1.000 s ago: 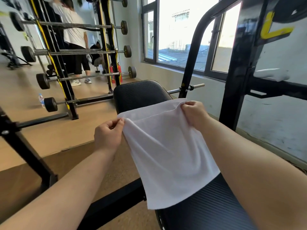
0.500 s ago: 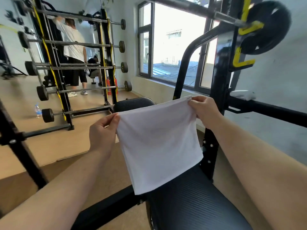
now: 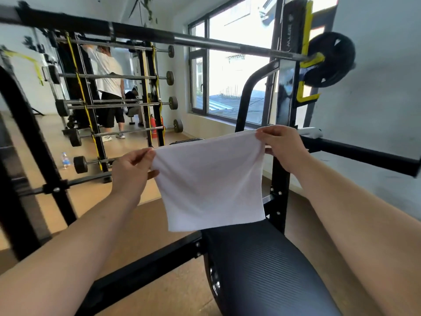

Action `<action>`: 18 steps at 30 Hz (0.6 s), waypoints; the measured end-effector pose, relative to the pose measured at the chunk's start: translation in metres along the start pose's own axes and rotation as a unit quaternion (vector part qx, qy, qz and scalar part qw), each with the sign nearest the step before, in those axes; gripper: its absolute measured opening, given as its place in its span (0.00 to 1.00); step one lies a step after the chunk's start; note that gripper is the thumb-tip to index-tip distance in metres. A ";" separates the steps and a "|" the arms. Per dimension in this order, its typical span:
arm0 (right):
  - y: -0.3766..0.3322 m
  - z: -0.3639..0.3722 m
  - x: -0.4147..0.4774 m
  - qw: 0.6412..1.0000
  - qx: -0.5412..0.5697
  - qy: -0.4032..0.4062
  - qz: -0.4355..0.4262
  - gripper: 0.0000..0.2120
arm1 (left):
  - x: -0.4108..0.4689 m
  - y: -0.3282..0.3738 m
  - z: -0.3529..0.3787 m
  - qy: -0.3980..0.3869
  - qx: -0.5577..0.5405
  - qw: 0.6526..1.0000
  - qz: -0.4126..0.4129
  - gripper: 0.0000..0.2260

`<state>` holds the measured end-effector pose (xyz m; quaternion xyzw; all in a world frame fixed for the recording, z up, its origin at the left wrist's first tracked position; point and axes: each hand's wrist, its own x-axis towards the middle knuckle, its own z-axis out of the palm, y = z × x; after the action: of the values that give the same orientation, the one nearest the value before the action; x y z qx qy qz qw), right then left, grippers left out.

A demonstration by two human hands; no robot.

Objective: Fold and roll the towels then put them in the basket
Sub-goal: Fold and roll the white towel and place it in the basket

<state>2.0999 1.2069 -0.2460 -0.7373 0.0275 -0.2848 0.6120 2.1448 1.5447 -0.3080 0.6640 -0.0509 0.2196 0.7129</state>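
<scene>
The white towel [image 3: 210, 181] hangs in the air in front of the person, stretched taut along its top edge between the two hands and clear of the black padded weight bench [image 3: 266, 270] below it. It looks doubled over, a soft fold running along the top, and its lower edge ends just above the near end of the bench pad without touching it. The left hand [image 3: 132, 172] pinches the upper left corner between thumb and fingers, the other fingers curled behind the cloth. The right hand [image 3: 281, 147] pinches the upper right corner the same way, held a little higher than the left, so the top edge slopes up to the right. Both forearms reach in from the bottom of the view.

Behind the towel stands the black frame of the bench rack, with a barbell [image 3: 205, 43] resting across its yellow hooks and a black weight plate [image 3: 331, 59] on its right end. To the left a rack of fixed barbells [image 3: 118, 106] stands against a mirrored wall, and a person in a white shirt [image 3: 106, 74] stands beside it, back turned. A water bottle [image 3: 65, 160] stands on the wooden floor near the lowest barbell. A large window [image 3: 230, 71] fills the wall beyond the bench.
</scene>
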 end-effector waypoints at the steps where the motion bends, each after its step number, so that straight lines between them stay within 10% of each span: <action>1: -0.002 -0.001 -0.011 1.000 -0.004 -0.002 -0.005 0.03 | -0.007 0.002 -0.006 0.001 0.000 1.000 -0.002 0.10; 18: 0.015 -0.052 -0.177 0.997 -0.073 -0.026 0.016 0.09 | -0.136 0.015 -0.067 -0.023 0.019 0.998 -0.048 0.01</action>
<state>1.9329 1.2257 -0.3236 -0.7864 0.0443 -0.2534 0.5617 2.0024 1.5765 -0.3512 0.6837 -0.0312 0.1706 0.7089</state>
